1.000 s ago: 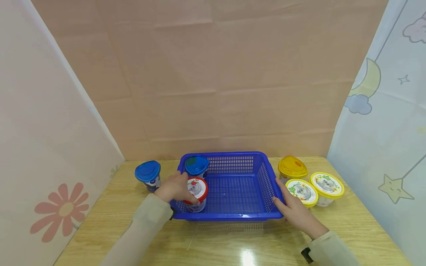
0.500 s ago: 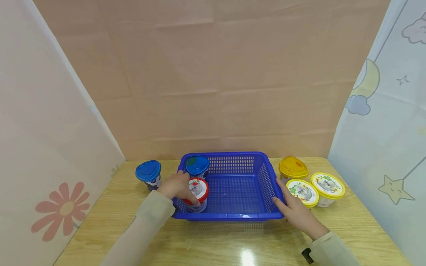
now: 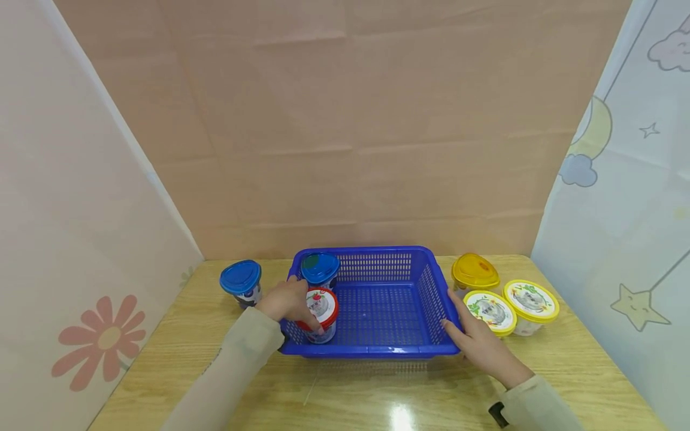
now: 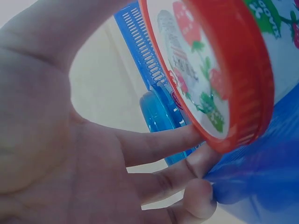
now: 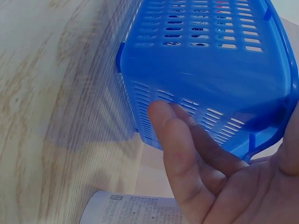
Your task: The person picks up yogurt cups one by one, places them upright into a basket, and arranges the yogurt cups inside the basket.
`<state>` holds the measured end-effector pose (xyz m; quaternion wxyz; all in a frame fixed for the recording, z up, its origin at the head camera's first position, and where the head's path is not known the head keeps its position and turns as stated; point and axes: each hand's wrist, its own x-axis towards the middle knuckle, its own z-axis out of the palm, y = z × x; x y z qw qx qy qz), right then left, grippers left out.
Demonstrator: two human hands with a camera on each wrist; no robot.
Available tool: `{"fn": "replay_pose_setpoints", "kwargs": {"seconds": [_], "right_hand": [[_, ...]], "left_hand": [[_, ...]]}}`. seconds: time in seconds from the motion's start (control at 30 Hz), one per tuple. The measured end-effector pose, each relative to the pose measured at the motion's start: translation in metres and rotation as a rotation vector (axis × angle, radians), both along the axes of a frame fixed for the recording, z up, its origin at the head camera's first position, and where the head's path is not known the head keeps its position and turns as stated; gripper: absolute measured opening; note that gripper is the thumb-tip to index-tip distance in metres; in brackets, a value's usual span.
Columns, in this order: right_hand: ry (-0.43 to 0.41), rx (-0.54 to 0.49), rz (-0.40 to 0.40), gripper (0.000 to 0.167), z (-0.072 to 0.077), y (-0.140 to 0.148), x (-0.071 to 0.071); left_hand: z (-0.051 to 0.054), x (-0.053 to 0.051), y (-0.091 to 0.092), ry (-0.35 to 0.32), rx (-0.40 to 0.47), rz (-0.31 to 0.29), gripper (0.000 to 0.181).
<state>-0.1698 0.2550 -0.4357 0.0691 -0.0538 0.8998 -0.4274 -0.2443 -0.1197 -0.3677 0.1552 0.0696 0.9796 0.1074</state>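
A blue plastic basket stands on the wooden table. Inside its front left corner is a tub with a red-rimmed lid, and my left hand grips that lid between thumb and fingers. The left wrist view shows fingertips against the edge of the red lid. Behind it, a tub with a blue lid sits in the back left corner. My right hand holds the basket's right rim, thumb on top, while its fingers lie against the outer side wall in the right wrist view.
Left of the basket stands another blue-lidded tub. To the right are a tub with an amber lid and two with yellow-rimmed lids. A tan sheet hangs behind the table, with patterned sheets at both sides.
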Motion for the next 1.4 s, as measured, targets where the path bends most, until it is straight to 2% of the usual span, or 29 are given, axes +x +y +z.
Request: {"fn": "replay_pose_setpoints", "kwargs": {"seconds": [0.4, 0.7, 1.07, 1.4], "right_hand": [[0.022, -0.004, -0.003, 0.073, -0.0012, -0.0008, 0.0007], [0.008, 0.003, -0.003, 0.074, -0.0012, -0.0001, 0.0000], [-0.002, -0.001, -0.004, 0.075, -0.0017, 0.0009, -0.0004], [-0.019, -0.003, 0.004, 0.075, -0.0015, 0.0015, -0.0004]], "left_hand": [[0.0011, 0.0012, -0.0007, 0.013, 0.008, -0.034, 0.099], [-0.0005, 0.0002, 0.0001, 0.013, 0.057, 0.008, 0.094], [0.0015, 0.0013, 0.0011, 0.003, 0.052, -0.006, 0.089], [0.0026, 0.0046, 0.0027, 0.023, 0.053, -0.010, 0.086]]}}
